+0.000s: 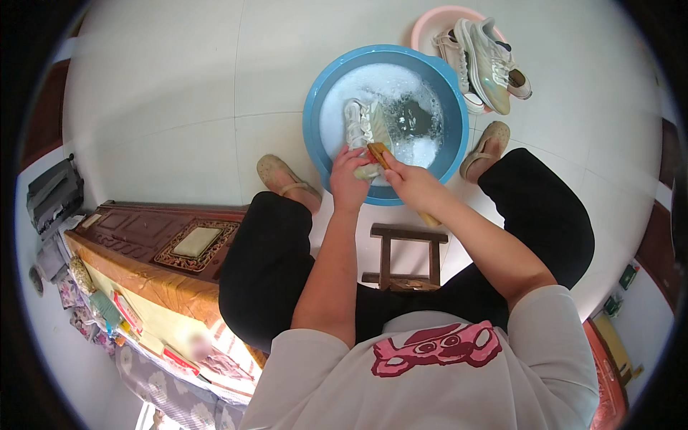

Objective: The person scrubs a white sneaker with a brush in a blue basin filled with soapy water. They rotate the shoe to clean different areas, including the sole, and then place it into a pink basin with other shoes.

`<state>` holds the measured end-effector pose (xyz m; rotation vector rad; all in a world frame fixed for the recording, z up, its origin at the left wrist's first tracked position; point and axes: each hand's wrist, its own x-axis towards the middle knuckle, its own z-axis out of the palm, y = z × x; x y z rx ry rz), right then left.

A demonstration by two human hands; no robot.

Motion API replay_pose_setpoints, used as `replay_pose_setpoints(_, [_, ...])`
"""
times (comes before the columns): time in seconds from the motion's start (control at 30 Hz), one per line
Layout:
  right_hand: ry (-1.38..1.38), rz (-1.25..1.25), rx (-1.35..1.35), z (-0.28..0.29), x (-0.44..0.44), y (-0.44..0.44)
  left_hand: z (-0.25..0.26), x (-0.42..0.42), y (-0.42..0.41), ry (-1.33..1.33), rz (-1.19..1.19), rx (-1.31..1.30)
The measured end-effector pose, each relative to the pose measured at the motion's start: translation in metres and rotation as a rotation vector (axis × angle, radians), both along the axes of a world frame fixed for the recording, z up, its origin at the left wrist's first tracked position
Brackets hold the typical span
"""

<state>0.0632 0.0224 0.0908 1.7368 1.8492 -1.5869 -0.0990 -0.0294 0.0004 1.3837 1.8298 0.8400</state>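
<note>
A pale lace-up sneaker (pixel 353 126) lies in sudsy water inside a blue plastic basin (pixel 310 123). My left hand (pixel 348 174) grips the sneaker at its end nearest me. In my right hand (pixel 411 183) is a wooden-handled brush (pixel 379 153), held against the sneaker close to my left fingers. The brush's bristles are mostly hidden, and the far tip of its handle shows below my right wrist. White foam (pixel 336 97) covers much of the water, with a dark patch of water showing at the right.
A pink basin (pixel 430 24) behind the blue one holds several shoes (pixel 486 67). My feet in beige clogs (pixel 279 172) flank the blue basin. Between my legs is a wooden stool (pixel 408 234). A carved wooden bed frame (pixel 134 231) stands on the left. Pale tiles (pixel 177 86) cover the floor.
</note>
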Motion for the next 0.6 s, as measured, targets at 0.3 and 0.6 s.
replay_pose_setpoints(0.3, [-0.397,-0.002,0.369,-0.087,-0.003,0.066,0.011,0.015,0.002,0.004,-0.034,0.023])
replay_pose_setpoints(0.6, [0.05,-0.436,-0.27,-0.029,0.027,0.036,0.001,0.017,-0.005,0.129,-0.114,0.019])
